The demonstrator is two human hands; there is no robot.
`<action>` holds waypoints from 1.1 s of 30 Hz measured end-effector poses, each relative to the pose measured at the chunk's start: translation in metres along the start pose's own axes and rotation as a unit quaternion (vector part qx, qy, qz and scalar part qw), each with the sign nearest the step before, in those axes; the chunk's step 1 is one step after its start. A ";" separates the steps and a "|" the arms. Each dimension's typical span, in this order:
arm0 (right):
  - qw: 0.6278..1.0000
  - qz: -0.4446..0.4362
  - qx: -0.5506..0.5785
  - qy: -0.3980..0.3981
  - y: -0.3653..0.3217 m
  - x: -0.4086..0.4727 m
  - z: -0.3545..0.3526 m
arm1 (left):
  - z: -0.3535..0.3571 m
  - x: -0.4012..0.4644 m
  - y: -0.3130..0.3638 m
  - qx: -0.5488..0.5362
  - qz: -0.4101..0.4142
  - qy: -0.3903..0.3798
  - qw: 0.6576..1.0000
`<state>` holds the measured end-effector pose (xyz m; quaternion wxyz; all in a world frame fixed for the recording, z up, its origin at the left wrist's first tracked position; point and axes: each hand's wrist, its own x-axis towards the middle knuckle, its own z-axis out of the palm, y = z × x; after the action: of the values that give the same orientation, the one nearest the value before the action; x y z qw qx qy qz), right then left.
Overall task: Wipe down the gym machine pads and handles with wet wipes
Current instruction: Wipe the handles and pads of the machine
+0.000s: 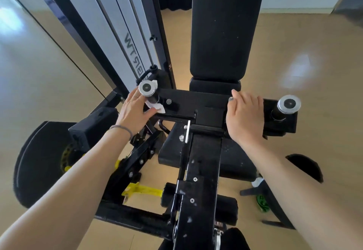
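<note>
Wet wipe, white and crumpled, sits left of the frame's centre, wrapped around the black handle just below its silver end cap, where the left hand holds it with fingers curled about the handle. Right of centre, the right hand rests flat on the machine's black crossbar with relaxed fingers that hold nothing, beside the other capped handle. Above them, in the upper middle, stands the black back pad.
</note>
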<state>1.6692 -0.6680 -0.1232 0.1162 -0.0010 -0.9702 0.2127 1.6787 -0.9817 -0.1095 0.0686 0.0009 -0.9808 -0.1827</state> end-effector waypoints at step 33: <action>0.894 0.141 0.425 0.003 -0.174 -0.021 -0.033 | -0.015 0.017 -0.053 -0.227 0.213 -0.012 0.950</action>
<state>1.7054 -0.8141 -0.0269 0.0768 -0.0894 -0.7768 0.6186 1.6629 -1.0370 -0.1127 0.0930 -0.2254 -0.8918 -0.3812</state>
